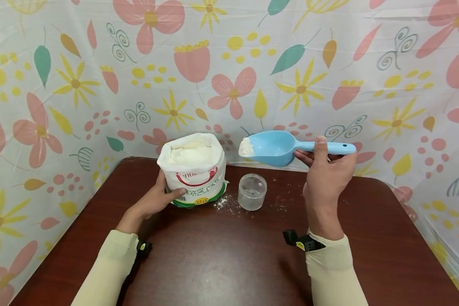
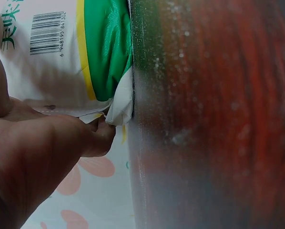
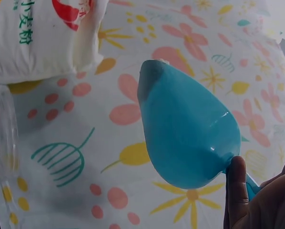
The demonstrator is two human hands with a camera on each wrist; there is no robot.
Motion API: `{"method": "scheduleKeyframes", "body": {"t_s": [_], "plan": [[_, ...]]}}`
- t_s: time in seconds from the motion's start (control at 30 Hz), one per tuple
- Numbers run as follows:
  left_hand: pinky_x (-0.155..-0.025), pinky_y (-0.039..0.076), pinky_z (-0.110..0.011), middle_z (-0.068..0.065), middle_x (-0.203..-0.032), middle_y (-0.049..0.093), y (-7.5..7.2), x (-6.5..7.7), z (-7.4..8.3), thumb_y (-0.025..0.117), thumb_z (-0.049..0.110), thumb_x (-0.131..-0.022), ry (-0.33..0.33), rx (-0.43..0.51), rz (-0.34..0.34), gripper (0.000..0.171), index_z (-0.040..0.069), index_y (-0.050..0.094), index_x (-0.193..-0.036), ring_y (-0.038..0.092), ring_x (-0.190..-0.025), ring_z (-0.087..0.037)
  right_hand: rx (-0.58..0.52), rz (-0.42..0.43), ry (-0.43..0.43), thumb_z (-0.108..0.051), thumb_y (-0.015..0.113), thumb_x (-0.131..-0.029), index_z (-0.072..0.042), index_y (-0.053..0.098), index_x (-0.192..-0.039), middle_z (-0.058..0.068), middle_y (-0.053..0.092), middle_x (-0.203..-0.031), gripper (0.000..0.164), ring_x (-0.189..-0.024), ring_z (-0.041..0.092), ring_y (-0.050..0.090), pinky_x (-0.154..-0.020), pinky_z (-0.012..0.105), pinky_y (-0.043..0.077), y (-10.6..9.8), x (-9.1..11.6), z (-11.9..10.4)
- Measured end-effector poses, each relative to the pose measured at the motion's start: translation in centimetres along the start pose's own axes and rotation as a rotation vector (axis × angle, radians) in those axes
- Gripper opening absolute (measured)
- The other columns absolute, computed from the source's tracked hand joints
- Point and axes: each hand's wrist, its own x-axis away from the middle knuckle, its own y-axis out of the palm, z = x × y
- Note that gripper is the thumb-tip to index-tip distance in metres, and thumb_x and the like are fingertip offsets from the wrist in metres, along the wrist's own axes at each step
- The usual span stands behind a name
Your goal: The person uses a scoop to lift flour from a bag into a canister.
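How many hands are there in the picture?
2. The left hand grips the flour bag low on its left side; the right hand holds the blue scoop. No other hands show.

Near the far edge of the table, left of its middle, stands the bag, flour inside it. My left hand is at the bag's left side. The jar stands just right of the bag, with spilled flour on the table between them. My right hand, farther right, has the scoop above the table, its tip pointing left. Behind the far edge hangs the cloth.
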Motion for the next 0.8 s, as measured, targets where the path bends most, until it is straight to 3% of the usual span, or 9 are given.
{"method": "scheduleKeyframes", "body": {"t_s": [0.13, 0.33, 0.8], "plan": [[-0.121, 0.022, -0.067, -0.002, -0.168, 0.019, 0.0, 0.1, 0.0, 0.074, 0.027, -0.103, -0.006, 0.003, -0.002, 0.104, 0.051, -0.008, -0.162, 0.018, -0.157, -0.03, -0.021, -0.005, -0.001, -0.003, 0.071, -0.1, 0.005, 0.048, -0.104, 0.029, 0.059, -0.091, 0.025, -0.063, 0.033, 0.073, -0.068, 0.046, 0.061, -0.7, -0.1, -0.2], [-0.121, 0.021, -0.067, -0.002, -0.168, 0.017, -0.1, 0.1, 0.1, 0.073, 0.027, -0.103, -0.002, 0.004, 0.002, 0.104, 0.053, -0.009, -0.161, 0.016, -0.157, -0.03, -0.075, 0.003, 0.016, -0.003, 0.074, -0.098, 0.008, 0.048, -0.108, 0.032, 0.065, -0.089, 0.03, -0.06, 0.034, 0.071, -0.067, 0.045, 0.061, -1.4, -0.6, -0.6], [-0.121, 0.022, -0.068, -0.004, -0.167, 0.022, -0.1, 0.1, 0.3, 0.073, 0.025, -0.103, -0.003, -0.002, 0.002, 0.103, 0.052, -0.009, -0.161, 0.018, -0.157, -0.032, -0.034, -0.017, -0.014, -0.001, 0.072, -0.099, 0.01, 0.053, -0.098, 0.031, 0.066, -0.089, 0.022, -0.064, 0.033, 0.074, -0.066, 0.044, 0.06, -3.2, -1.2, -1.0]]}}
